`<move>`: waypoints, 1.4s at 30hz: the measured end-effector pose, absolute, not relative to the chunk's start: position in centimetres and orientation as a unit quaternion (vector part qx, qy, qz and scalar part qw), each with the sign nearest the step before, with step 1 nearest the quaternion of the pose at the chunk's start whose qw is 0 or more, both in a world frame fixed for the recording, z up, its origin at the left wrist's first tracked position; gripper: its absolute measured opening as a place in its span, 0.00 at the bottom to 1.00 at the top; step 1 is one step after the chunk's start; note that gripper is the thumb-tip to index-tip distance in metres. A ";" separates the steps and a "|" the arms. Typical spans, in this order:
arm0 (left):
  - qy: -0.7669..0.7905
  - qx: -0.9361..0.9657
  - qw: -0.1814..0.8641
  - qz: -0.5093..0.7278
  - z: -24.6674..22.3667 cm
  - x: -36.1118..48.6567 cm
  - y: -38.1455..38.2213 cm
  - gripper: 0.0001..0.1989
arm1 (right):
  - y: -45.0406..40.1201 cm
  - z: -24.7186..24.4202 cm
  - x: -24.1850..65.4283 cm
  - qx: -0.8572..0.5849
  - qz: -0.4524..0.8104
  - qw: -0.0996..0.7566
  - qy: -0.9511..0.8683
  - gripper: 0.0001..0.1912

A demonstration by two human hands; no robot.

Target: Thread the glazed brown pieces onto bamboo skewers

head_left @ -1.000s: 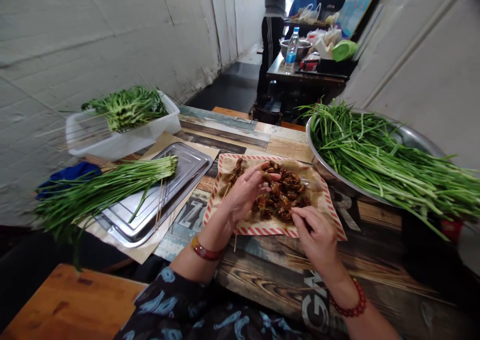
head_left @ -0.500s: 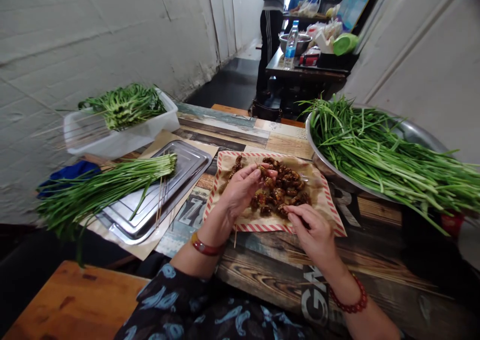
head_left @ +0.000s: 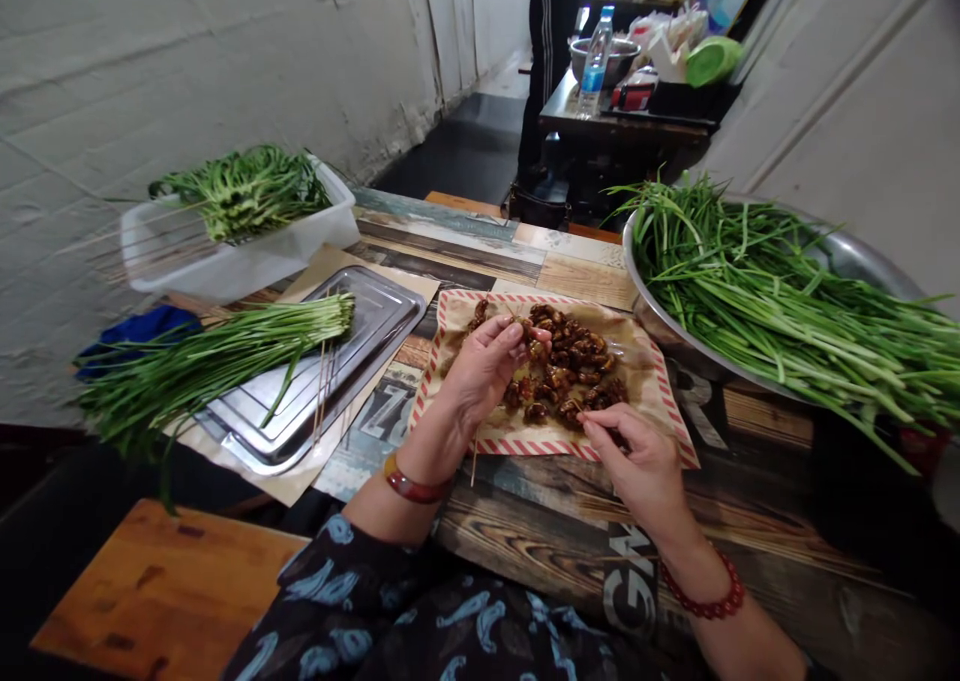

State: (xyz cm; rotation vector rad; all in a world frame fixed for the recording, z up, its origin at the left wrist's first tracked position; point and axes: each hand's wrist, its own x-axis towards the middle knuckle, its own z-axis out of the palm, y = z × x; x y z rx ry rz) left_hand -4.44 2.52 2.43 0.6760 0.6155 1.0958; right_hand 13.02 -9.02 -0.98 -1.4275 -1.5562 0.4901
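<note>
A pile of dark brown, glossy food pieces [head_left: 574, 346] lies on a paper sheet with a red-and-white striped border [head_left: 442, 311]. Above the pile, my left hand [head_left: 491, 366] has thumb and fingers pinched on a small brown food piece, mostly covered by the fingertips. At the pile's near right edge, my right hand [head_left: 637, 451] is closed in a pinch at another brown piece; its fingertips partly hide what they grip. A thin wooden stick [head_left: 473, 461] pokes out below my left wrist.
A metal bowl [head_left: 656, 331] heaped with long green stalks [head_left: 780, 281] stands right. At left, a bundle of green stalks [head_left: 247, 351] and skewers [head_left: 322, 396] lie on a metal lid [head_left: 375, 306]. Behind is a white tub [head_left: 315, 236] of skewered greens. A person [head_left: 547, 61] stands beyond.
The camera view has tilted slightly, so the background sits higher and further right. Both hands keep their pinches in nearly the same places over the food.
</note>
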 end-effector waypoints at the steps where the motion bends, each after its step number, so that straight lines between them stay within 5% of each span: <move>1: 0.285 0.308 0.755 0.504 2.4 -4.4 2.5 0.14 | -9.1 -0.9 13.0 -0.582 0.193 0.465 -0.638 0.06; 24: 0.293 0.271 0.766 0.503 2.0 -4.3 2.6 0.13 | -8.9 -0.7 12.8 -0.595 0.140 0.450 -0.651 0.07; 33: 0.261 0.278 0.777 0.501 2.4 -4.9 2.9 0.20 | -9.0 -0.4 12.9 -0.588 0.157 0.458 -0.648 0.07; 42: 0.279 0.306 0.744 0.524 2.4 -4.9 2.8 0.15 | -9.0 -1.2 12.9 -0.579 0.145 0.452 -0.663 0.07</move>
